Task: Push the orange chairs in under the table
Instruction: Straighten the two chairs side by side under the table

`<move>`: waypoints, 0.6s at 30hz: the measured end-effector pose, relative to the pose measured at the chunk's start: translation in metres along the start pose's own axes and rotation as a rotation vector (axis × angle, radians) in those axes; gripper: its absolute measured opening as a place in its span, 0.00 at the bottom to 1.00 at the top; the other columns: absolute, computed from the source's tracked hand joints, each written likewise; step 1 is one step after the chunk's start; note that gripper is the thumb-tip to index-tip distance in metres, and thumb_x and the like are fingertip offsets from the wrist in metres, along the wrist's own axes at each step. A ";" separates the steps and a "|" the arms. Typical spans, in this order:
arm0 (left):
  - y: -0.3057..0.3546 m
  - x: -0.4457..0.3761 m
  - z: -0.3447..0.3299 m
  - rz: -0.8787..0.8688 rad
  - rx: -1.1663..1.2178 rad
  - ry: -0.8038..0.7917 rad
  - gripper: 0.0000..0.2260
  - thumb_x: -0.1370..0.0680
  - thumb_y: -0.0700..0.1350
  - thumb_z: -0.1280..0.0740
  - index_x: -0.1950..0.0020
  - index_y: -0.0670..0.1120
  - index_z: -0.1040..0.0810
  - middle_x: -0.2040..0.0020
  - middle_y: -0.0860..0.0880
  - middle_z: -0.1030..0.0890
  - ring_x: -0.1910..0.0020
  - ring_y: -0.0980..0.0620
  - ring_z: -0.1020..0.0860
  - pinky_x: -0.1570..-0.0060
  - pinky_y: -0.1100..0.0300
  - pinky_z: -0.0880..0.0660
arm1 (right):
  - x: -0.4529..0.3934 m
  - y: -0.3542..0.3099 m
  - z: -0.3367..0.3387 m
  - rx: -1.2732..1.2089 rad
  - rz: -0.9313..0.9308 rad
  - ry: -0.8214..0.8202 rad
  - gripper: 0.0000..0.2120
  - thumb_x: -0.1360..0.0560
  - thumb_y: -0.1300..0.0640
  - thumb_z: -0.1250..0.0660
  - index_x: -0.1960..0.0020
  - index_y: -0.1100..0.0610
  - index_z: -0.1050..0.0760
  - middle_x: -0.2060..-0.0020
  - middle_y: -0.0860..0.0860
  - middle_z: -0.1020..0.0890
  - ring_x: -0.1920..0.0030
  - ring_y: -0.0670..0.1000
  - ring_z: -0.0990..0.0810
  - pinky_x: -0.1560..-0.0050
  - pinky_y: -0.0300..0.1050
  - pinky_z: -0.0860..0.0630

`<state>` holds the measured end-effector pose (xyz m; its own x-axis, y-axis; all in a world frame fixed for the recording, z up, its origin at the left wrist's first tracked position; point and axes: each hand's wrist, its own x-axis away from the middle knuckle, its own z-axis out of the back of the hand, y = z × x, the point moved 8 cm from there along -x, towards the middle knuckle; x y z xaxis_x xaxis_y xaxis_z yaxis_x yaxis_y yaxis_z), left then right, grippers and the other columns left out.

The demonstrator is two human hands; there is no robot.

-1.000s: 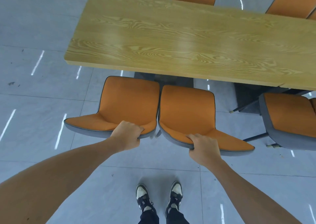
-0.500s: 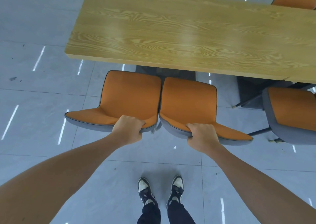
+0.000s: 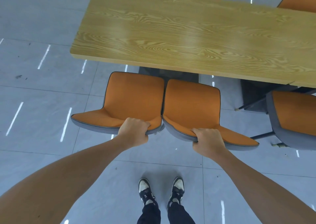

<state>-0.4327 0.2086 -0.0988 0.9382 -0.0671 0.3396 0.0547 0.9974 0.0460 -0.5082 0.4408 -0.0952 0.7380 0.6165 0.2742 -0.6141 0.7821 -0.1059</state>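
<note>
Both gripped chairs sit nearer the table [image 3: 188, 35] edge than before. Left hand [image 3: 135, 131] curls tight round the left chair [image 3: 133, 97] backrest top, right hand [image 3: 207, 140] round the right chair [image 3: 189, 104]. Six orange chairs show.

No readable text, label, brand, number or sign shows anywhere: none on the bench [image 3: 188, 35], the chairs [image 3: 136, 95], the floor [image 3: 34, 86] or the shoes [image 3: 145, 189].
</note>
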 end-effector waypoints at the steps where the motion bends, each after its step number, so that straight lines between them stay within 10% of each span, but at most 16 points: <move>1: 0.001 0.000 0.001 0.000 0.001 0.002 0.03 0.33 0.43 0.36 0.61 0.49 0.24 0.71 0.52 0.26 0.72 0.49 0.27 0.74 0.60 0.42 | 0.001 0.000 0.000 -0.003 0.006 -0.001 0.06 0.41 0.57 0.38 0.65 0.51 0.25 0.78 0.45 0.30 0.79 0.48 0.33 0.75 0.35 0.47; 18: -0.002 0.002 -0.001 0.027 0.020 0.040 0.02 0.36 0.42 0.35 0.66 0.49 0.26 0.74 0.52 0.26 0.75 0.50 0.32 0.75 0.62 0.43 | 0.008 0.004 0.002 -0.028 0.025 0.037 0.07 0.42 0.57 0.38 0.65 0.51 0.24 0.79 0.45 0.31 0.79 0.49 0.34 0.74 0.35 0.47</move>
<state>-0.4309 0.2063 -0.0997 0.9520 -0.0391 0.3036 0.0231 0.9982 0.0561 -0.5055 0.4480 -0.0914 0.7326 0.6386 0.2358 -0.6249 0.7682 -0.1389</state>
